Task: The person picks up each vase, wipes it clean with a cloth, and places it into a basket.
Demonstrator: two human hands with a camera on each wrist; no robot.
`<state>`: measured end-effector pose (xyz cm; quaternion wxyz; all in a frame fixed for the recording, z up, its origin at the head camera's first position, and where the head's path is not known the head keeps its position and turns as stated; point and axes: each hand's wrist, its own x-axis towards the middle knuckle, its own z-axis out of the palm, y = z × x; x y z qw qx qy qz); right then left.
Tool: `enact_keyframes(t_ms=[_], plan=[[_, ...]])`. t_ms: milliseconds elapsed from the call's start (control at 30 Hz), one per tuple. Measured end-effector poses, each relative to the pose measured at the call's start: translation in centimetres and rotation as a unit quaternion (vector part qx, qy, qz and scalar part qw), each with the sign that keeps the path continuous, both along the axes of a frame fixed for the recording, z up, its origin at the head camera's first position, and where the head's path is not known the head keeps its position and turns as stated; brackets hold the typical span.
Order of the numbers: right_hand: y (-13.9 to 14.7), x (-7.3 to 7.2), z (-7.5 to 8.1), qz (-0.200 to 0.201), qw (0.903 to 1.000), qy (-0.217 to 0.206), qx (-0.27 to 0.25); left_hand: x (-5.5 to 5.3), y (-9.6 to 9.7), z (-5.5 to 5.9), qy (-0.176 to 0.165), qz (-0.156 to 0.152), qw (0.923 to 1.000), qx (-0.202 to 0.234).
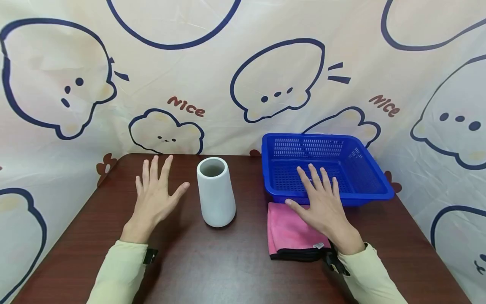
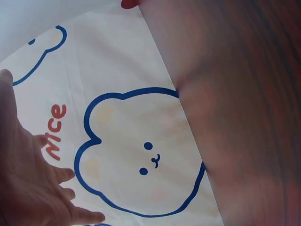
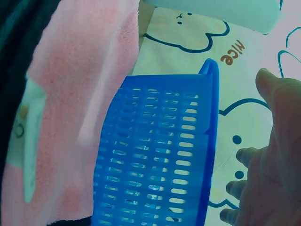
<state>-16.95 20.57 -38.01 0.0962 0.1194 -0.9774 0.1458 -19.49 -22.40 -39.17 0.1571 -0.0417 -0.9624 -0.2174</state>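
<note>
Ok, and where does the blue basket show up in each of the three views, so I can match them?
Head: the blue basket is right of centre, just beyond the pink cloth, with the right hand partly in front of it.
Left wrist: not in it.
Right wrist: lower middle, between the pink cloth at left and the right hand at right.
Shared landmark: red "Nice" lettering on the backdrop, visible in all three.

pink cloth (image 1: 286, 228): partly behind right hand (image 1: 324, 207) | tag (image 1: 318, 245): unreadably small from here | blue basket (image 1: 364, 196): front rim partly covered
</note>
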Motion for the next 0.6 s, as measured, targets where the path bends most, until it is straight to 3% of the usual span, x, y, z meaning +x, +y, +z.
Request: enact_keyframes(t_ms=[267,600], plan=[[-0.6,0.7,0.2,0.018,0.9998,-0.008,0.005,-0.1,0.4,0.2,0.015,-0.011,0.9998,-0.003],[-1.1,1.7,0.6,0.045,0.9989,0.002,0.015,0.0,0.8,0.2,0.093,-0.029,0.9952,-0.005]])
